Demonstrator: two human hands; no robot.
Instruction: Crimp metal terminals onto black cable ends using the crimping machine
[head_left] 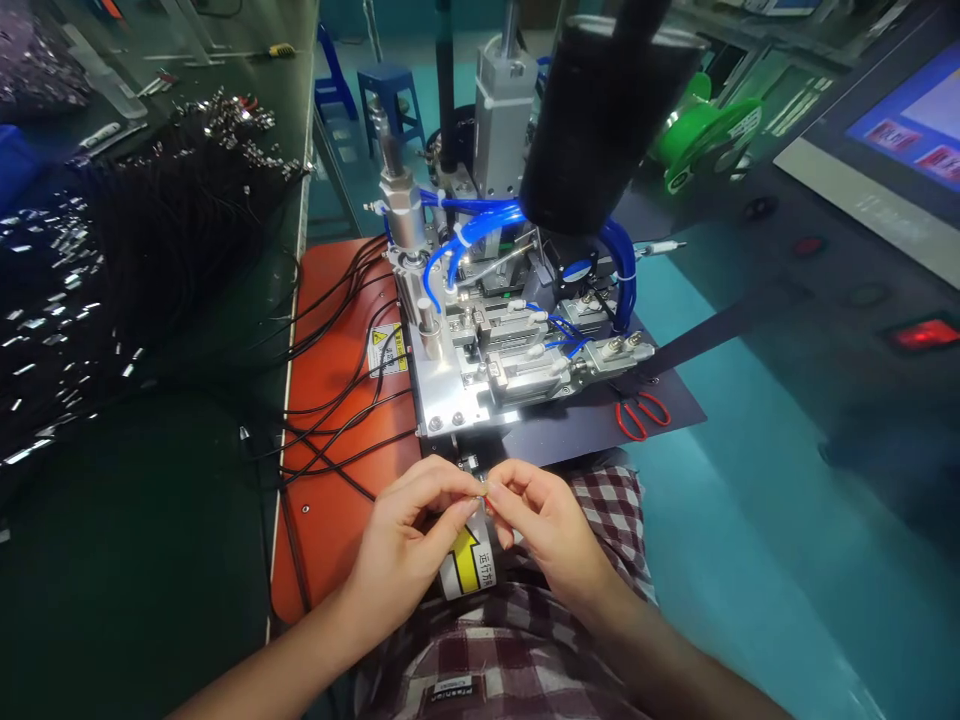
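My left hand (409, 535) and my right hand (547, 515) meet in front of the machine, thumb and forefinger pinched on each. Between the fingertips is a tiny piece with a bit of red by the right thumb; it is too small and covered to name. Just beyond the fingers stands the machine's metal front plate (450, 395), with a small metal fitting (470, 462) below its edge. A label with a yellow arrow (466, 565) shows under and between my hands. Black cables (337, 412) run across the orange board (330, 540) to the machine's left side.
Left, a dark table (112, 560) carries a heap of black cables (195, 190) with shiny ends. Red-handled scissors (643, 413) lie on the dark sheet at right. A black cylinder (600, 130) hangs above the machine. A screen panel (900, 130) and green spool (694, 135) stand right.
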